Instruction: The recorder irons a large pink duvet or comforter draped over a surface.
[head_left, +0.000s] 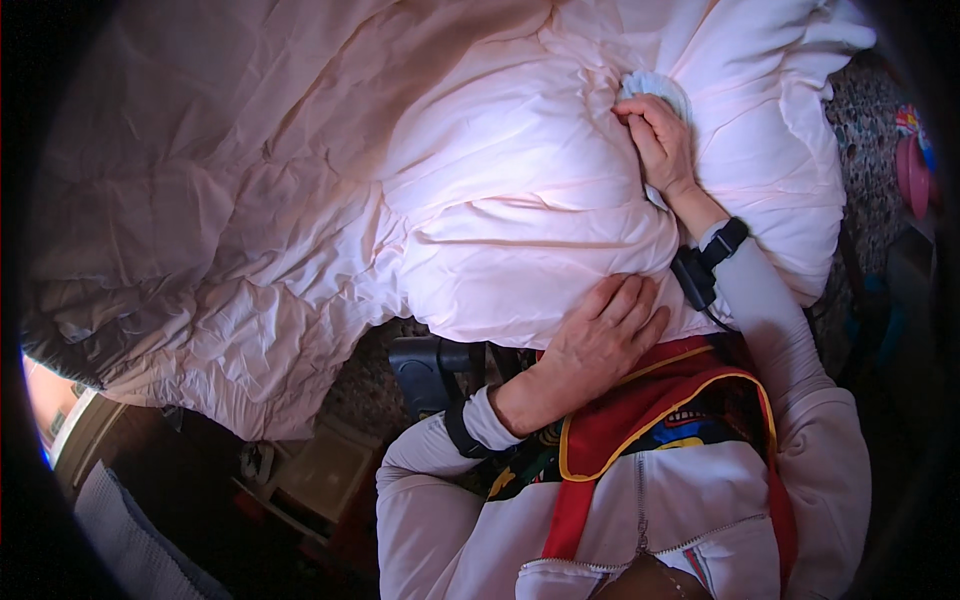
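Observation:
A large, puffy pale pink quilt [520, 200] lies bunched in folds before me. My left hand [605, 330] rests on its near edge, palm down with the fingers stretched out and slightly bent. Farther off, my right hand [660, 145] is closed over a deep crease in the quilt, thumb and fingertips drawn together. What is between those fingertips is hidden. Just beyond and partly under this hand sits a pale blue cloth-like pad [668, 88]. A small white tag [655, 197] shows beside the right wrist.
A black chair-like part [425, 372] stands left of my left wrist. Lower left are a beige stool or tray [325, 470] and a grey ribbed thing [140, 540]. At the far right is a pink object [912, 178]. A red apron [640, 415] covers my front.

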